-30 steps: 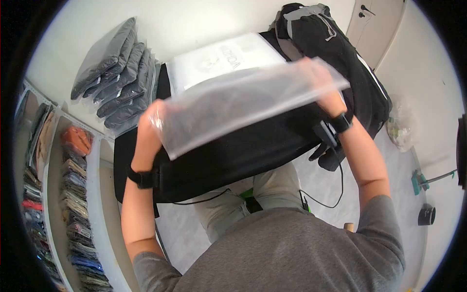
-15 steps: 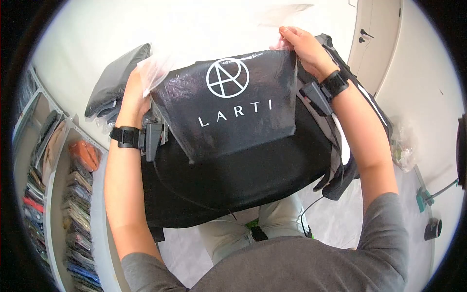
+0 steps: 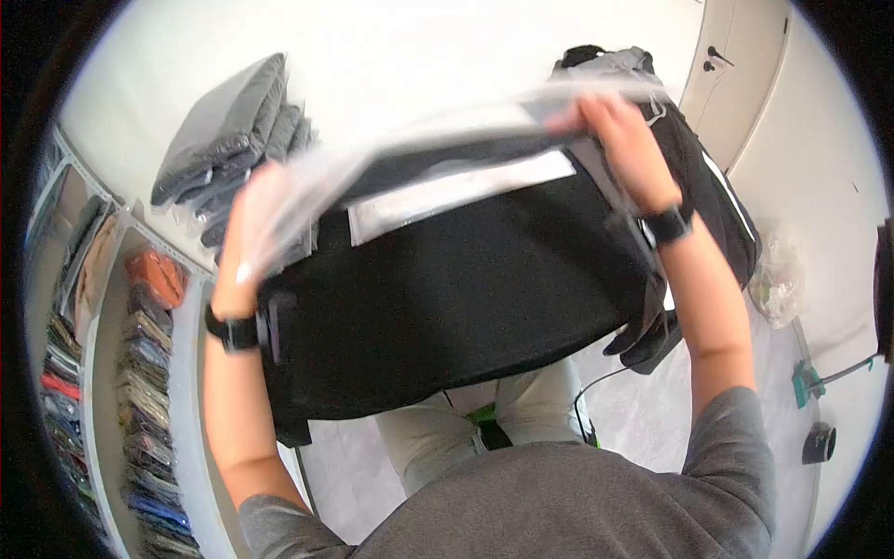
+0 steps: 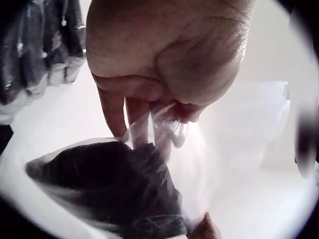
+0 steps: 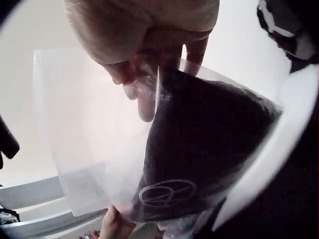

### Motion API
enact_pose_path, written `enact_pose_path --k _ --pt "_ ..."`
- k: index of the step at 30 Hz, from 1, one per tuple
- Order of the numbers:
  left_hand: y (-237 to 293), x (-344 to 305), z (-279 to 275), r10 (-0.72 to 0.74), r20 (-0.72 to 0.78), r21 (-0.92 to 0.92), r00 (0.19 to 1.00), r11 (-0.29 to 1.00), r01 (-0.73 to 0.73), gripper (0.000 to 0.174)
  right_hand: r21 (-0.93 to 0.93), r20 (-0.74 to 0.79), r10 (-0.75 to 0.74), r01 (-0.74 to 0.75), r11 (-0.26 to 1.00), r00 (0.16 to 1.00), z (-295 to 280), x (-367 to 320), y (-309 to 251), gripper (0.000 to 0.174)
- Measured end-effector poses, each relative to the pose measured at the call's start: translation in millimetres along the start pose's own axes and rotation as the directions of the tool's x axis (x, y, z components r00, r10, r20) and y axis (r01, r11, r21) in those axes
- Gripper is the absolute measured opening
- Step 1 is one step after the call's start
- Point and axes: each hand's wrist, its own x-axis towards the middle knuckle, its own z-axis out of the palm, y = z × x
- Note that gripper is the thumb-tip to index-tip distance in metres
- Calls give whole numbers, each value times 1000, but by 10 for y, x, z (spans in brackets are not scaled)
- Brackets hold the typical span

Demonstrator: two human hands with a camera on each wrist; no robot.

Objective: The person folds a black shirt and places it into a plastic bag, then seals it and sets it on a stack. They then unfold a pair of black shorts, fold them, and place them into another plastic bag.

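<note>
Two hands share it: the left hand and right hand each pinch an end of the bagged black garment, stretched crosswise between them above the black cloth.

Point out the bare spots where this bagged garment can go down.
Bare white surface lies behind the held bag, between the stack of bagged clothes on the left and the black jackets on the right. Nearer you, the black cloth covers the surface.
</note>
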Motion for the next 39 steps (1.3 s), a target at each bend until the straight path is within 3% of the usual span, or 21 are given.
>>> enact_pose_path --k 1,2,3,4,5,6,7,9,13,16,20,21,23,24,25,26,29,34,36,37,39 --pt "-140 -349 278 69 -4 -340 998 938 -66 34 20 90 25 -27 999 996 20 -285 221 36" --pt "-156 -718 408 263 54 -67 963 963 -259 31 -63 126 -52 61 996 991 59 -636 204 30" --pt "77 -895 475 -72 401 -199 913 966 163 31 -198 128 -68 93 976 989 85 -1045 652 27" --pt "250 -1114 676 64 282 -556 957 824 108 28 -175 277 -153 206 963 949 96 -1372 838 27" --pt "361 -1288 789 62 360 -549 931 820 158 32 -115 354 5 38 993 935 185 -1708 998 27" --pt "404 -1467 937 71 400 -586 914 786 196 32 15 407 201 -226 974 891 193 -1737 678 27" --pt "415 -1630 1081 70 360 -627 930 756 186 31 -61 380 304 -304 951 874 231 -1827 432 36" --pt "485 -1762 1135 22 249 -567 968 814 127 27 -5 314 195 -204 979 929 278 -1959 434 36" --pt "491 -1823 1194 19 148 -554 989 830 67 22 44 239 206 -223 974 949 302 -2027 383 35" --pt "446 -1817 1277 93 35 -537 995 841 -60 18 265 245 421 -478 837 873 294 -2063 350 24" --pt "385 -1823 1328 -147 120 -570 982 800 189 19 114 156 458 -477 872 875 327 -2029 357 31" --pt "356 -1811 1349 -240 143 -593 960 756 278 21 -42 144 535 -535 844 833 320 -1985 395 29" --pt "382 -1713 1461 -282 56 -538 958 800 267 27 -374 82 65 -30 927 995 337 -2108 733 27" --pt "480 -1592 1469 -309 -102 -524 946 824 213 31 2 -104 303 -304 953 947 460 -1988 441 25" --pt "535 -1528 1475 -326 -258 -503 909 849 162 36 111 -57 557 -549 828 829 494 -1959 403 29" --pt "491 -1570 1526 -608 92 -745 789 483 460 44 111 -96 591 -581 806 801 532 -1921 384 31" --pt "644 -1408 1493 -676 58 -571 735 582 580 47 36 -195 625 -631 775 756 576 -1910 409 37" --pt "531 -1378 1590 -635 -38 -367 772 727 580 50 -98 -280 643 -687 720 713 661 -1878 281 33" --pt "573 -1348 1539 -658 32 -347 752 699 626 52 -141 -494 427 -555 820 757 711 -1860 271 18" --pt "577 -1338 1540 -658 23 -344 752 701 624 52 -301 -558 261 -486 820 787 745 -1867 207 17" --pt "566 -1339 1568 -603 -44 -211 796 785 583 52 -435 -450 -77 -143 889 890 881 -1846 -104 24"
